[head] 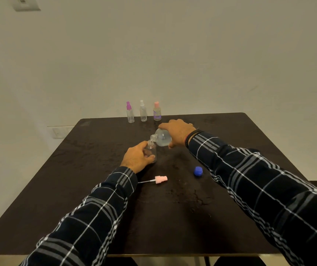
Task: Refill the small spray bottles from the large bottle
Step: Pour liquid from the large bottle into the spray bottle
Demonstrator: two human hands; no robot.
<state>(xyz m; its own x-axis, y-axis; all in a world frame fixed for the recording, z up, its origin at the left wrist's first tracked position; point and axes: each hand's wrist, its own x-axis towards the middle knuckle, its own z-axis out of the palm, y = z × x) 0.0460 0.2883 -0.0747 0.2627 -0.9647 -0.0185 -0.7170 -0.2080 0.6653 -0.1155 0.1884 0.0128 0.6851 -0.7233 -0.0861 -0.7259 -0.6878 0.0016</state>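
Mid-pour at the table point(96, 189): the right hand point(178, 134) grips the tilted large bottle point(162, 138) over an uncapped small bottle point(151, 150) gripped by the left hand point(136, 157); three capped bottles point(143, 113) apparently wait behind.

The left hand point(137, 158) covers much of the small clear bottle point(152, 148), the right hand point(178, 133) hides the base of the large bottle point(162, 139), and any stream between their mouths is too small to tell. Print on the pink-capped bottle point(157, 112) at the far edge of the table point(96, 150) is blurred.
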